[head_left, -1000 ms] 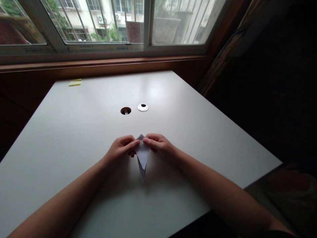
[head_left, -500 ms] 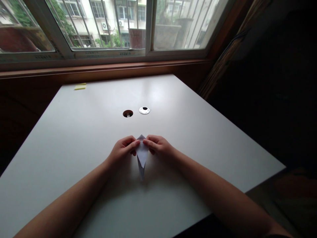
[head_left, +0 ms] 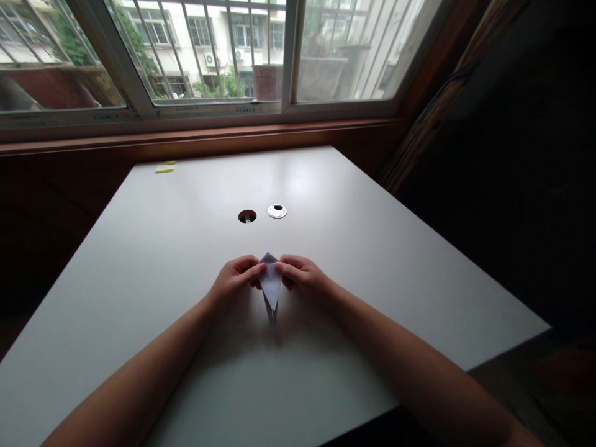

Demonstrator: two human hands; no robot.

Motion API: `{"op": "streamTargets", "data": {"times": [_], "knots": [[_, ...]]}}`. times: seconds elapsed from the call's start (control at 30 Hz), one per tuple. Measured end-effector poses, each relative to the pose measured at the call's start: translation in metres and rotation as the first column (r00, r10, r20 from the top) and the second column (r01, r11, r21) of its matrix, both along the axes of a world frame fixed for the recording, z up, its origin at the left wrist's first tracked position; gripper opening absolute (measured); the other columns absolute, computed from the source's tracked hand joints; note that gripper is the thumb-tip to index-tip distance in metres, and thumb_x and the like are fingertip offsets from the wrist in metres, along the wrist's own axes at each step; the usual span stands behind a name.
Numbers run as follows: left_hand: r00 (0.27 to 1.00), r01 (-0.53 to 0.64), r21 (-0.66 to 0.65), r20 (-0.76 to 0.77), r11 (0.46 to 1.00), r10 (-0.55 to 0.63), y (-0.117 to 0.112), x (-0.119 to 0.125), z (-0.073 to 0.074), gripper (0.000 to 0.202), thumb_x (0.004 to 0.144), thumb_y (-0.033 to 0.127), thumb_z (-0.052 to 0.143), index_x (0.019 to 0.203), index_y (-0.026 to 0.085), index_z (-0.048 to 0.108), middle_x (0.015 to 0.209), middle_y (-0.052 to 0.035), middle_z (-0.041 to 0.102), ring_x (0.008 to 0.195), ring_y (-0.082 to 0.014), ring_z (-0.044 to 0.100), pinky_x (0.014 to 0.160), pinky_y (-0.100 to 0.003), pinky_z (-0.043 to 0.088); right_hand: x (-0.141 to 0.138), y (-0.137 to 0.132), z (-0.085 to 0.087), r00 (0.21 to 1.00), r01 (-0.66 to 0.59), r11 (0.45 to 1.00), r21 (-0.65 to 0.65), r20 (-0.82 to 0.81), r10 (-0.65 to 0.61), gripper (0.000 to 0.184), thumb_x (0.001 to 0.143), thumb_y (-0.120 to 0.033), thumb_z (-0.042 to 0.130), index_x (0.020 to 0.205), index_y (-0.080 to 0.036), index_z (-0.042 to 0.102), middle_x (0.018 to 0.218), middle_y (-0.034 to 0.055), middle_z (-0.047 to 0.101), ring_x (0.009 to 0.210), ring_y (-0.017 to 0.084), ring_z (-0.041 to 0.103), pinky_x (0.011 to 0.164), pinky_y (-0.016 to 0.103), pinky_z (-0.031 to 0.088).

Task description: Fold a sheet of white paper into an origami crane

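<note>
A small folded piece of white paper (head_left: 270, 287), shaped like a narrow kite with its point toward me, lies on the white table (head_left: 139, 261). My left hand (head_left: 234, 279) pinches its upper left edge with curled fingers. My right hand (head_left: 302, 276) pinches the upper right edge the same way. The fingertips of both hands meet near the top of the paper.
A round cable hole (head_left: 246, 216) and its white cap (head_left: 277, 211) lie beyond the paper. A yellow sticky-note pad (head_left: 165, 167) sits at the table's far left corner. A wooden sill and barred window run along the back; a curtain hangs at right.
The view has tilted up and shifted a little. Both hands stay pinched on the paper, which now looks slightly shorter and narrower toward its point.
</note>
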State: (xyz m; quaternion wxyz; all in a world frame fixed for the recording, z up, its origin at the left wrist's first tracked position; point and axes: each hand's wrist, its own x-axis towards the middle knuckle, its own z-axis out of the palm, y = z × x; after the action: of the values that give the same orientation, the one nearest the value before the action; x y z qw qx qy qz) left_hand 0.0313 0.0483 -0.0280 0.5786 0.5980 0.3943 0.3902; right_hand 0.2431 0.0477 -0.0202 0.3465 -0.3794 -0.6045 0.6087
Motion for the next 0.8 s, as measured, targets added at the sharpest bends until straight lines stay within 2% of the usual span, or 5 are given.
{"op": "streamTargets", "data": {"times": [0.23,0.43,0.53,0.8], "knots": [[1.0,-0.015,0.023,-0.025,1.0,0.015,-0.002,0.001,0.003,0.031,0.085,0.044,0.067,0.077,0.014,0.063,0.063,0.0014,0.059,0.059,-0.0113,0.055,0.058,-0.022,0.04,-0.002,0.0,-0.001,0.999,0.028,0.996,0.083,0.039,-0.031,0.037,0.087,-0.052,0.06,0.074,-0.018,0.054,0.06,-0.0028,0.055,0.055,0.011,0.052,0.055,0.023,0.038],[0.998,-0.009,0.039,-0.065,0.999,0.012,-0.002,0.003,0.008,0.031,0.083,0.044,0.069,0.082,0.014,0.063,0.068,0.0016,0.06,0.064,-0.011,0.055,0.059,-0.021,0.039,-0.004,0.002,-0.001,0.998,0.043,0.995,0.085,0.052,-0.047,0.037,0.086,-0.051,0.06,0.073,-0.017,0.054,0.059,-0.0028,0.055,0.053,0.011,0.052,0.053,0.023,0.038],[0.995,-0.005,0.041,-0.102,0.999,0.009,-0.002,0.004,0.01,0.033,0.082,0.045,0.07,0.078,0.014,0.061,0.066,0.0017,0.058,0.063,-0.011,0.054,0.059,-0.021,0.039,-0.004,0.001,0.0,0.996,0.045,0.994,0.103,0.077,-0.054,0.037,0.087,-0.052,0.059,0.074,-0.018,0.055,0.058,-0.0028,0.055,0.054,0.011,0.053,0.054,0.023,0.039],[0.998,0.013,0.015,-0.066,1.0,-0.012,-0.003,0.002,0.012,0.035,0.08,0.047,0.071,0.079,0.013,0.063,0.065,0.0013,0.058,0.061,-0.0116,0.054,0.057,-0.022,0.038,-0.005,-0.003,0.004,0.992,0.045,0.99,0.136,0.112,-0.06,0.038,0.088,-0.053,0.058,0.072,-0.018,0.054,0.056,-0.0027,0.055,0.054,0.011,0.052,0.055,0.024,0.038]]}}
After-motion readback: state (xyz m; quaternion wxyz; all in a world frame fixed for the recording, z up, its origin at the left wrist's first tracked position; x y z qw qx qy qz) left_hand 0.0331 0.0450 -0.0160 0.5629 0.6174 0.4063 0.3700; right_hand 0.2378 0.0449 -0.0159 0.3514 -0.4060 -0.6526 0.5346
